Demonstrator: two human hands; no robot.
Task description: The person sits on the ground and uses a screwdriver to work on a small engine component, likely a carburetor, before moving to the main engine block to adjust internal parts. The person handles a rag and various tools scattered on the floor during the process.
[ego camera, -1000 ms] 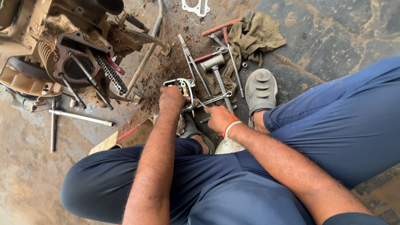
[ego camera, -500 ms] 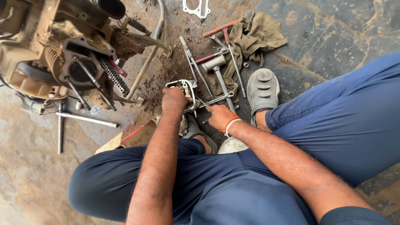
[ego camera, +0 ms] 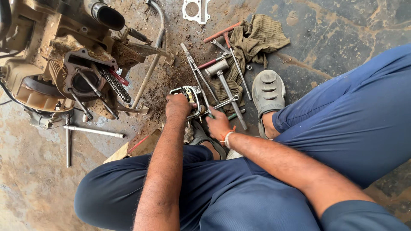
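I squat over a dirty floor in blue trousers. My left hand (ego camera: pixel 177 105) grips a small metal engine cover (ego camera: pixel 187 95) that rests on the ground in front of me. My right hand (ego camera: pixel 218 124) is closed around a thin tool with a green handle (ego camera: pixel 233 114), its fingers just right of the cover. A hammer (ego camera: pixel 222 77) and several long wrenches (ego camera: pixel 196 70) lie just beyond both hands, partly on an olive rag (ego camera: pixel 257 40).
A stripped engine block (ego camera: pixel 64 72) with a chain and studs stands at the upper left. Loose steel rods (ego camera: pixel 92 131) lie below it. A flat metal gasket (ego camera: pixel 196 10) lies at the top. My grey sandal (ego camera: pixel 268 92) is right of the tools.
The view has drifted so the engine sits further right and lower. Both hands stay on the cover and tool with only slight shifts.
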